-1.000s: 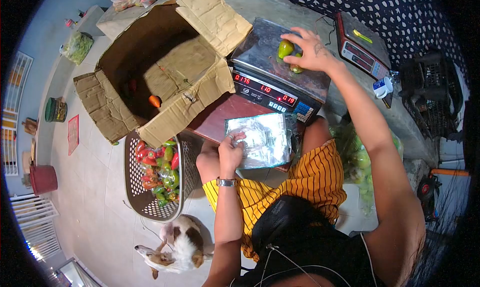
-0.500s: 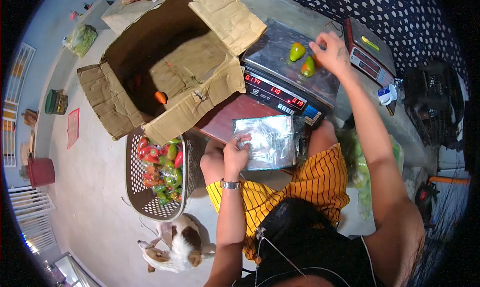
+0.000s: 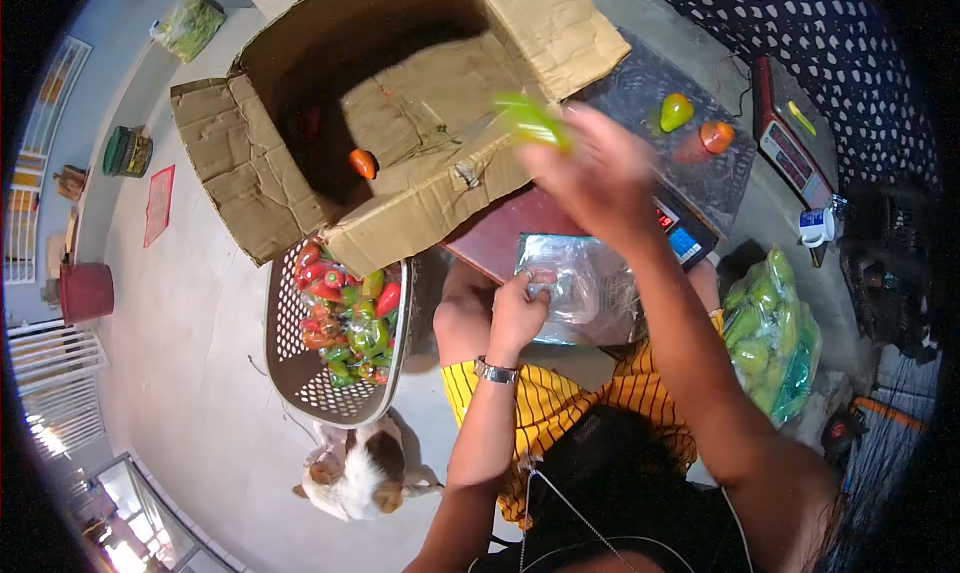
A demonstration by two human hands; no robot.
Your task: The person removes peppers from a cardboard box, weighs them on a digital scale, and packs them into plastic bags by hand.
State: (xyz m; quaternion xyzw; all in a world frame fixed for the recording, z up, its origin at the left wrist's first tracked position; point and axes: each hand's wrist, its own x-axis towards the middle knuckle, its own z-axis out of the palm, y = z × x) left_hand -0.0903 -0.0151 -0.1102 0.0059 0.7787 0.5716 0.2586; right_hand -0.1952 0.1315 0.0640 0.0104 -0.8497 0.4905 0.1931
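My left hand (image 3: 520,313) pinches the edge of a stack of clear plastic bags (image 3: 590,293) above my lap. Blurred by motion, my right hand (image 3: 600,168) is closed on a bright green pepper (image 3: 532,121), over the near right edge of an open cardboard box (image 3: 345,235). A green pepper (image 3: 676,113) and an orange-red pepper (image 3: 716,137) lie on the plate of a digital scale (image 3: 640,83). My right hand and forearm cover most of the scale's display. Inside the box, one orange pepper (image 3: 362,163) lies near the front left corner.
A plastic basket (image 3: 285,358) holds bagged red and green peppers (image 3: 350,318). A dog (image 3: 355,468) is on the floor below it. Right of my leg stands a bag of green vegetables (image 3: 765,333). A second scale (image 3: 795,158) and a white mug (image 3: 816,227) are farther right.
My right hand has moved left from the scale toward the box and now holds a green pepper. The orange-red pepper on the scale shows a redder side. The view has shifted.
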